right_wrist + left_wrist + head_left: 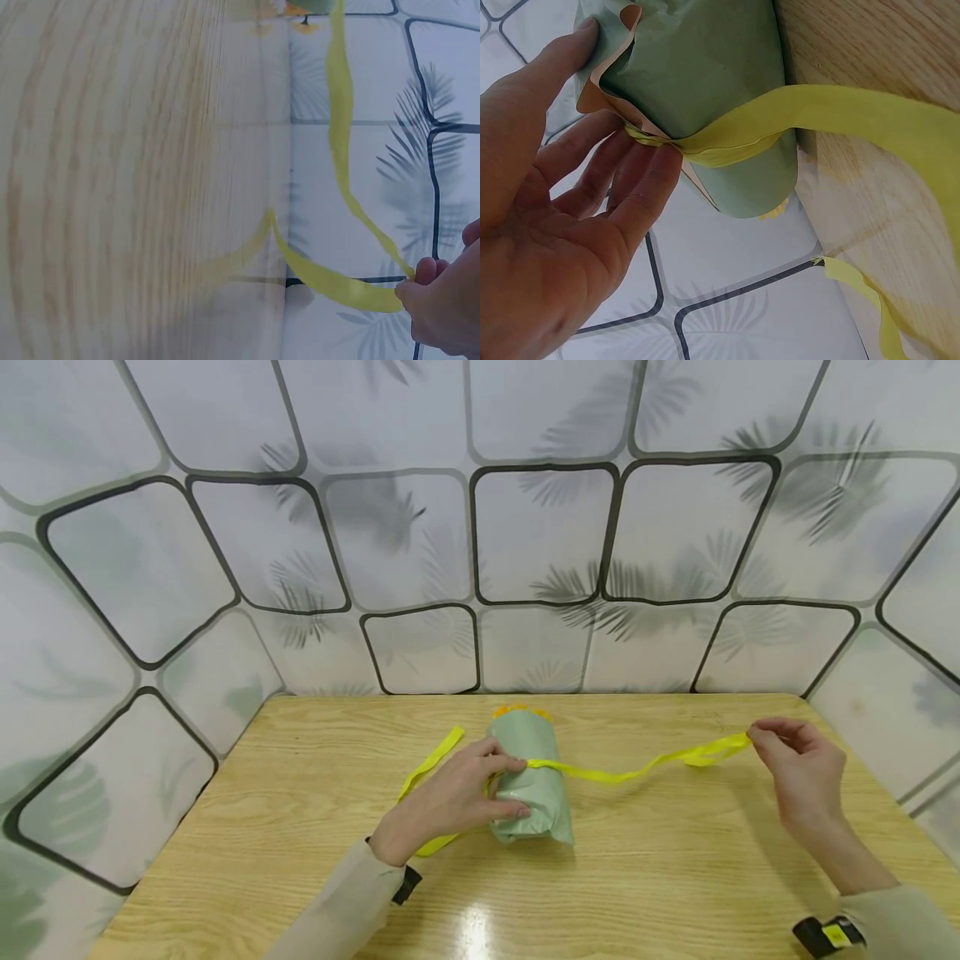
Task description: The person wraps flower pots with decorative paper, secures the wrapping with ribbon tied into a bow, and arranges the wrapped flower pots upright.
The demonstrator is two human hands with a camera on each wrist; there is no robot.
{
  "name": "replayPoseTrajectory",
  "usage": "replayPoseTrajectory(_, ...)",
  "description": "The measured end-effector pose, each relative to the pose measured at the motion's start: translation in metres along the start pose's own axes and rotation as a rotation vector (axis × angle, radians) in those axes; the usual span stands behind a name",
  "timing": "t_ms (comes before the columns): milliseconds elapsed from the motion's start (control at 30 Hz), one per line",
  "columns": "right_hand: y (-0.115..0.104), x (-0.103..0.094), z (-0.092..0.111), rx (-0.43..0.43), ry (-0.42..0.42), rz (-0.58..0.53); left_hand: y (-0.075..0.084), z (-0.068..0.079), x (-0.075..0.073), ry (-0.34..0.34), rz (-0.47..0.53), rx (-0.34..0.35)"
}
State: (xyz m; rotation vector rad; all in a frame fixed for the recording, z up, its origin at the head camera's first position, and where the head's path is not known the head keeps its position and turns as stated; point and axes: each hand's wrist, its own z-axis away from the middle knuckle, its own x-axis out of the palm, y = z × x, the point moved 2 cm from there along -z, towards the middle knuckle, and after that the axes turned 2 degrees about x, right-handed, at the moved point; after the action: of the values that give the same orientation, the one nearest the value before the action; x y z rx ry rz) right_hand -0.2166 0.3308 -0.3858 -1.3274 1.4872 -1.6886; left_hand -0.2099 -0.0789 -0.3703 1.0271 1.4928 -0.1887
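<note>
A bundle wrapped in green paper (528, 739), like a small bouquet with orange-yellow petals (517, 708) at its far end, lies on the table. A yellow ribbon (615, 775) goes around its middle. My left hand (461, 785) grips the bundle from the left; in the left wrist view, the thumb lies on the paper and the fingertips touch the ribbon (735, 135) at the paper's open edge. Off to the right, my right hand (810, 772) pinches the ribbon's long end, raised above the table. Below that pinch hangs a loop of ribbon (337, 289).
Another length of yellow ribbon (435, 760) lies left of the bundle, partly behind my left hand. The wooden table (300, 793) ends at a patterned wall covering (547, 535) at the back and on both sides.
</note>
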Motion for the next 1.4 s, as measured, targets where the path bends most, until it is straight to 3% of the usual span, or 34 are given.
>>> replayPoseTrajectory(333,-0.009,-0.008,-0.008,-0.081,0.257,0.246,0.000,0.000,0.000,-0.004,0.000,-0.001)
replayPoseTrajectory(433,-0.011,-0.011,-0.008,-0.100,0.285,0.305,0.000,0.000,0.001,-0.007,0.005,-0.004)
replayPoseTrajectory(533,-0.010,-0.014,-0.009,-0.061,0.264,0.305,0.000,0.000,0.001,-0.007,0.004,-0.007)
replayPoseTrajectory(633,-0.007,-0.016,-0.008,-0.030,0.159,0.353,0.000,0.000,0.000,-0.006,-0.003,-0.008)
replayPoseTrajectory(767,-0.001,-0.009,-0.002,-0.042,-0.080,0.524,0.000,0.000,0.000,-0.004,-0.011,-0.008)
replayPoseTrajectory(933,0.007,0.020,0.015,-0.229,-0.377,0.846,-0.001,0.000,0.001,0.001,-0.021,-0.011)
replayPoseTrajectory(1000,0.011,0.037,0.024,-0.329,-0.474,0.907,-0.001,0.000,0.001,0.008,-0.029,-0.010)
replayPoseTrajectory(1200,0.026,0.092,0.048,-0.567,-0.699,0.910,-0.002,0.001,0.000,0.027,-0.035,0.005)
replayPoseTrajectory(1400,0.041,0.132,0.065,-0.674,-0.826,0.864,-0.003,0.001,0.001,0.019,-0.024,0.003)
